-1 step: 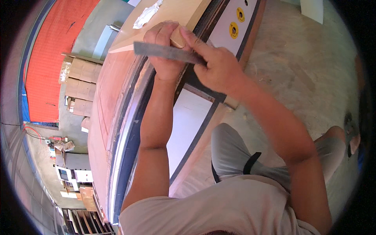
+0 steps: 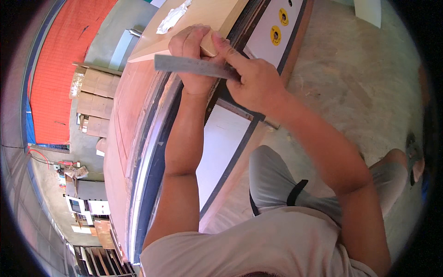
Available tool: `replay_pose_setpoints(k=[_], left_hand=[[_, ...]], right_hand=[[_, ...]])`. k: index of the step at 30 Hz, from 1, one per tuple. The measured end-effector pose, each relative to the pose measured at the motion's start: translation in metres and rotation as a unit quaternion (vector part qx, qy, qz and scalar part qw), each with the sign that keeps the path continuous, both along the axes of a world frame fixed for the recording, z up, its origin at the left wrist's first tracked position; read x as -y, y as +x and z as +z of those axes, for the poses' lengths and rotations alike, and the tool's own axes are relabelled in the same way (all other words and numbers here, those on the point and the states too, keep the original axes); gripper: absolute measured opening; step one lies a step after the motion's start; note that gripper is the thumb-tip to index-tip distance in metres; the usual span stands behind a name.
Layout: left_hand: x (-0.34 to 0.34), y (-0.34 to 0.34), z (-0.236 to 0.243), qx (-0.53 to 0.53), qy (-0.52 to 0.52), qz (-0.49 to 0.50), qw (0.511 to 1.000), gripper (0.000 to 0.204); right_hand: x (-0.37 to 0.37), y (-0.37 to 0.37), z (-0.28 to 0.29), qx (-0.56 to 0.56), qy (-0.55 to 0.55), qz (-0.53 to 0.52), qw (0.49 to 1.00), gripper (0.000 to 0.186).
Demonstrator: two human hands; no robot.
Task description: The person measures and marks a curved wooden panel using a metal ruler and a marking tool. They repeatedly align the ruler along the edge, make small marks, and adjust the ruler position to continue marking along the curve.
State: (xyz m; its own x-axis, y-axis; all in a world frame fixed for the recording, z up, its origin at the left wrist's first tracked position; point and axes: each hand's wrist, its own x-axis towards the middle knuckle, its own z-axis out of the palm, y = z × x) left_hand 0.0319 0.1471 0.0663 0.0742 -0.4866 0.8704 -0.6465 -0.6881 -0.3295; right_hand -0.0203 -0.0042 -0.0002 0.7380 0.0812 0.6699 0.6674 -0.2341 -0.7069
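My left hand (image 2: 187,44) is closed around a small pale wooden block (image 2: 207,44) at the near corner of a light plywood board (image 2: 219,11). My right hand (image 2: 258,85) grips a long, flat grey metal tool (image 2: 182,64), file-like, which lies crosswise over my left hand. My right thumb reaches up beside the block. A crumpled white cloth (image 2: 173,16) lies on the board beyond my hands. Beneath them are stacked sheets with dark edges and a reddish wooden top (image 2: 131,115); a thin toothed edge shows below my left wrist.
White panels with two yellow round labels (image 2: 275,35) face the concrete floor (image 2: 341,78) at the right. Cardboard boxes (image 2: 94,104), an orange sheet (image 2: 60,74), cables and shelving (image 2: 97,261) are at the left. My bent legs are below; a pale board (image 2: 367,14) stands at the top right.
The metal tool has shifted slightly to the left and down with my right hand. My left hand and the block stay in place.
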Motion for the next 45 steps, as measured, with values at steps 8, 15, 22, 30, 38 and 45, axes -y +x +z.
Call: replay_pose_setpoints(k=[8,15,22,30,38,45], left_hand=[[0.001,-0.004,-0.001,-0.003,-0.003,0.004,1.000,0.054],[-0.001,-0.003,0.000,-0.026,-0.003,0.011,1.000,0.057],[-0.001,-0.001,0.000,-0.010,-0.002,0.014,1.000,0.060],[-0.002,-0.004,0.000,-0.032,-0.008,0.024,0.999,0.060],[0.001,-0.007,0.004,-0.028,0.010,0.033,0.999,0.063],[0.001,-0.002,0.001,-0.010,0.005,-0.003,1.000,0.060]], right_hand=[[-0.006,-0.028,0.016,-0.105,-0.077,0.021,0.991,0.092],[-0.011,-0.029,0.023,-0.099,-0.066,-0.034,0.992,0.096],[-0.006,-0.027,0.023,-0.095,-0.107,-0.027,0.989,0.098],[-0.004,-0.012,0.002,-0.087,-0.011,-0.006,0.996,0.095],[0.010,-0.009,-0.009,-0.045,0.085,0.007,0.995,0.096],[-0.005,-0.021,0.011,-0.074,-0.103,0.023,0.992,0.096]])
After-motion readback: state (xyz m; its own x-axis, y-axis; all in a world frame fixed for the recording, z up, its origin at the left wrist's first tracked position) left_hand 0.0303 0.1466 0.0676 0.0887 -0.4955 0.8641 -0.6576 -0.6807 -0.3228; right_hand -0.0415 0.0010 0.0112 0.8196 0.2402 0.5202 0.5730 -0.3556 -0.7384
